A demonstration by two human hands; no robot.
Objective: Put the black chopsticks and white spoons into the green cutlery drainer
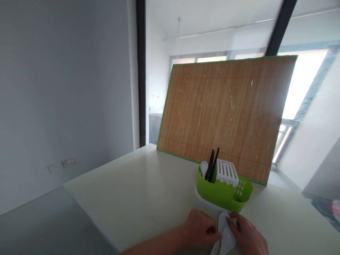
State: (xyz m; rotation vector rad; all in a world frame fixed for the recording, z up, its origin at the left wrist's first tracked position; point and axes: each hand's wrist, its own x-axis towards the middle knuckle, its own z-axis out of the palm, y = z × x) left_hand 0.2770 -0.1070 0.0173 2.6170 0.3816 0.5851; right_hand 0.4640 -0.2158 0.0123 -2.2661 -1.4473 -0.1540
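- White spoons [228, 241]: apparently two, overlapping, near side of the green caddy [217, 194]; I cannot tell whether they touch the bench [148, 191].
- Step: I judge it to be handling the overlapped spoons; the next move calls for a secure pinch on one.
- Right hand [247, 235]: angled in from the right, its grip closed on the farther spoon's edge.
- Left hand [200, 227]: forearm slanting in, fingers curled, fingertips beside the spoons; I cannot tell whether its grip holds one.
- Beyond: black chopsticks [211, 166] standing in the caddy; slatted mat [225, 113] propped upright behind.
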